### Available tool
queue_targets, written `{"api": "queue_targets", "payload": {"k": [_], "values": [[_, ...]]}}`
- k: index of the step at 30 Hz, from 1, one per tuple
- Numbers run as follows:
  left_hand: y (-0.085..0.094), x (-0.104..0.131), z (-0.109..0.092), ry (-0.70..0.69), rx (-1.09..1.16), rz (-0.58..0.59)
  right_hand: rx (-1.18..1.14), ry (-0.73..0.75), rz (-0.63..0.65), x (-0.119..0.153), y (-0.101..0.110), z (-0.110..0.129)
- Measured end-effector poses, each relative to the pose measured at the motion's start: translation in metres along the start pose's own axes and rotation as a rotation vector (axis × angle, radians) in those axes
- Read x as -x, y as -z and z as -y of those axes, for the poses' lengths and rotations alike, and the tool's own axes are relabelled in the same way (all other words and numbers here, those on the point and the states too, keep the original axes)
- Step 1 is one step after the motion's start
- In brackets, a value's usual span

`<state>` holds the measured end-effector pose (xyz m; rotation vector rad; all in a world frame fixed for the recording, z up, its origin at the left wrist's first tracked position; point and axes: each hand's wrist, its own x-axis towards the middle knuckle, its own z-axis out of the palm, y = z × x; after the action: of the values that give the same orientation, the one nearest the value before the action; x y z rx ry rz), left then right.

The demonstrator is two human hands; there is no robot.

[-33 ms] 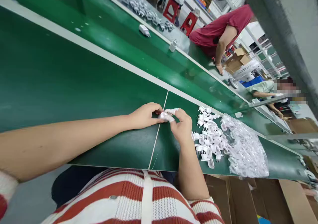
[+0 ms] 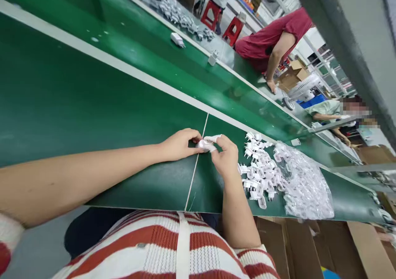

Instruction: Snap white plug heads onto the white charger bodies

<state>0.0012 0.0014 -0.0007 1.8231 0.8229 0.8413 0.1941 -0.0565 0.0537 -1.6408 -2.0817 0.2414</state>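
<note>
My left hand (image 2: 182,145) pinches a small white plastic charger part (image 2: 202,144) between thumb and fingers, a little above the green work surface (image 2: 130,105). From the other side my right hand (image 2: 226,153) grips the same part, with white finger covers on its thumb and forefinger. The fingers hide much of the part, so its exact shape is unclear. Just right of my right hand lies a loose heap of white plug pieces (image 2: 260,171) with metal pins. Beyond it rests a clear plastic bag (image 2: 306,184) full of similar-looking white pieces.
Past a pale rail runs a green belt (image 2: 148,52) carrying a white charger (image 2: 177,39) and another plug (image 2: 213,57). Across it, a person in a red shirt (image 2: 272,39) leans over the far bench. A grey metal beam (image 2: 346,43) crosses the upper right. Cardboard boxes (image 2: 293,246) stand below the table edge.
The whole view has shifted very slightly. Both hands keep the same grip on the white charger part, and the heap and bag lie as before.
</note>
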Motion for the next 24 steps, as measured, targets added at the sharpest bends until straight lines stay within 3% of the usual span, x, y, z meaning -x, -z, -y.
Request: {"api": "queue_targets", "payload": {"k": [8,13,16,18,21,24], "values": [[-0.007,-0.001,0.004,-0.044,-0.033,0.012,0.015,-0.078,-0.088,0.007,-0.012,0.001],[-0.01,0.003,0.01,-0.028,-0.081,0.015,-0.035,-0.128,-0.165,0.028,-0.012,0.006],[-0.007,0.004,0.014,0.024,-0.137,-0.056,-0.027,-0.135,-0.228,0.067,0.0,0.004],[-0.002,0.003,0.018,0.074,-0.161,-0.124,0.107,-0.184,-0.226,0.104,0.006,-0.003],[0.004,-0.002,0.024,0.16,-0.156,-0.205,0.307,-0.427,-0.249,0.155,0.006,-0.021],[0.005,-0.005,0.033,0.254,-0.106,-0.26,0.355,-0.608,-0.243,0.182,0.001,-0.038]]}}
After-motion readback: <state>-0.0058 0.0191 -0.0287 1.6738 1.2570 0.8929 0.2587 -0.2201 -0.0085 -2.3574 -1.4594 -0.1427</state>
